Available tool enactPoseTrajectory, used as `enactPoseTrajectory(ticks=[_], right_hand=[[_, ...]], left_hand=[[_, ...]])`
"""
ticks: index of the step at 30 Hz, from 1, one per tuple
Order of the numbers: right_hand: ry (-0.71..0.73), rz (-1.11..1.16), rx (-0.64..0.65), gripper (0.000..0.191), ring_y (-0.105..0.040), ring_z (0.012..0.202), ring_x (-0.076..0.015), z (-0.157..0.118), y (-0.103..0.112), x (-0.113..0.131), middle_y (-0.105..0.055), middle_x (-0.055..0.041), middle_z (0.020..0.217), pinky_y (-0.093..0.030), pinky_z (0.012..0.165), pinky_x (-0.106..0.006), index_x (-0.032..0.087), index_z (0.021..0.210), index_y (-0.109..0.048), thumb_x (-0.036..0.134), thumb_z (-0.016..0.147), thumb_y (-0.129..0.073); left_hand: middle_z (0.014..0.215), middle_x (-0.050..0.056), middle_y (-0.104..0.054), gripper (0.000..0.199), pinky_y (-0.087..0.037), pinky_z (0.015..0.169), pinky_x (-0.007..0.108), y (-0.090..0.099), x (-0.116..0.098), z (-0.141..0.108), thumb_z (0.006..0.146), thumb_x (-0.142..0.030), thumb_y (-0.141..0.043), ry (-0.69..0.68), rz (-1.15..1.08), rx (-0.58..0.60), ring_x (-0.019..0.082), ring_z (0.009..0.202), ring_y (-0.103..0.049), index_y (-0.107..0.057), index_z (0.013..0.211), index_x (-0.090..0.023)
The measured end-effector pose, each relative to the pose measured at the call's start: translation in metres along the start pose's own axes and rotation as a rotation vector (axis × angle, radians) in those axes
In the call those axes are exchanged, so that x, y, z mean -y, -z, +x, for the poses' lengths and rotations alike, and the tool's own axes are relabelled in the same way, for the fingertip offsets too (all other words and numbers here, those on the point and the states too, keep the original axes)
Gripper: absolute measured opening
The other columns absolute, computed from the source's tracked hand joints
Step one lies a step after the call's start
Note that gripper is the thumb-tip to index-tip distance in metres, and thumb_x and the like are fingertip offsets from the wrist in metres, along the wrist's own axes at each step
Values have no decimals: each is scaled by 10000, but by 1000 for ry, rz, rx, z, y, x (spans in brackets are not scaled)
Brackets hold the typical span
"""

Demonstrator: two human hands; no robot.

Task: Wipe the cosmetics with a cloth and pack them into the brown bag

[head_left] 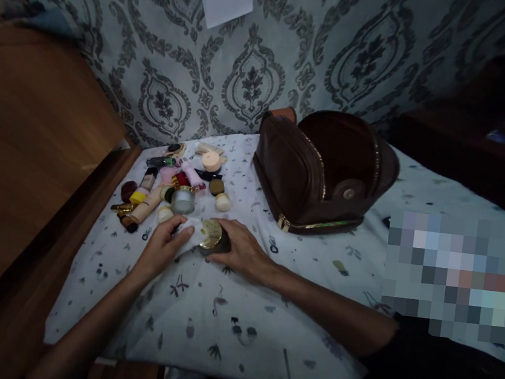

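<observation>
My right hand (pixel 243 252) is wrapped round a dark jar with a shiny gold lid (pixel 212 235), low over the patterned white cloth. Just to its left, my left hand (pixel 167 242) pinches a white wipe or tissue (pixel 190 231) that reaches the jar's lid. Beyond my hands lies a group of cosmetics, among them a silver-grey jar (pixel 183 200), a beige tube (pixel 145 205), a pink tube (pixel 190 173) and a round peach container (pixel 211 161).
A brown zippered bag (pixel 289 169) stands open at the back right of the cloth-covered surface (pixel 220 313). Wooden furniture (pixel 23 157) rises along the left. Patterned wallpaper is behind. The right edge is pixelated.
</observation>
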State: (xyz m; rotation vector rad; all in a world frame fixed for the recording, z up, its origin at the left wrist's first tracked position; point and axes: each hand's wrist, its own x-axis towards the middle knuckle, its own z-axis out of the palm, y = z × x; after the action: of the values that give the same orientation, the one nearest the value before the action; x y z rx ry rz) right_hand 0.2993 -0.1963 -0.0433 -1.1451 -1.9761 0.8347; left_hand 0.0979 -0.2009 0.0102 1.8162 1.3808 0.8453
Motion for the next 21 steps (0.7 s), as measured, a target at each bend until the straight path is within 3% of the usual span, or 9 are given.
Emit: enactPoseTrajectory(ticks=[3, 10, 12, 17, 20, 21], right_hand=[[19, 3, -15, 630, -587, 1078, -266, 0, 2, 4, -661, -93, 1135, -449, 919, -403, 165, 1208, -584, 276, 654, -864], [29, -114, 2, 666, -550, 1068, -301, 0, -1, 6, -637, -125, 1150, -436, 910, -423, 139, 1187, -583, 421, 650, -857], [27, -140, 11, 795, -541, 1123, -328, -1, -2, 8, -613, -153, 1218, -431, 953, -453, 126, 1281, -532, 459, 633, -851], [47, -117, 115, 1021, -448, 1339, -343, -3, 2, 8, -482, -230, 1437, -358, 1098, -460, 66, 1520, -217, 379, 720, -766], [66, -88, 172, 1028, -405, 1394, -332, -3, 5, 2, -428, -230, 1497, -335, 1130, -437, 60, 1539, -159, 379, 766, -757], [74, -76, 168, 996, -401, 1402, -322, -3, 6, 0, -427, -221, 1503, -335, 1133, -424, 69, 1537, -178, 371, 782, -753]], left_hand=[[754, -27, -557, 229, -407, 639, 238, -4, 0, -18, 866, -419, -571, -36, 102, -62, 139, 691, -507, -574, 868, -190], [978, 40, -669, 265, -476, 759, 284, -12, 4, -29, 861, -413, -569, -35, 206, -99, 199, 889, -617, -587, 1013, -196], [980, 44, -679, 288, -496, 781, 295, -11, 5, -28, 856, -435, -559, -59, 228, -101, 206, 897, -631, -600, 1012, -197], [1008, 34, -716, 397, -549, 770, 290, -1, 18, -20, 828, -535, -547, -78, 288, -87, 223, 910, -679, -616, 1053, -216], [935, -16, -736, 413, -567, 685, 265, 2, 35, -12, 803, -581, -561, -100, 408, -64, 197, 774, -694, -628, 1048, -255], [882, -29, -737, 427, -564, 632, 257, 2, 41, -10, 789, -614, -553, -115, 441, -113, 195, 721, -689, -639, 1020, -265]])
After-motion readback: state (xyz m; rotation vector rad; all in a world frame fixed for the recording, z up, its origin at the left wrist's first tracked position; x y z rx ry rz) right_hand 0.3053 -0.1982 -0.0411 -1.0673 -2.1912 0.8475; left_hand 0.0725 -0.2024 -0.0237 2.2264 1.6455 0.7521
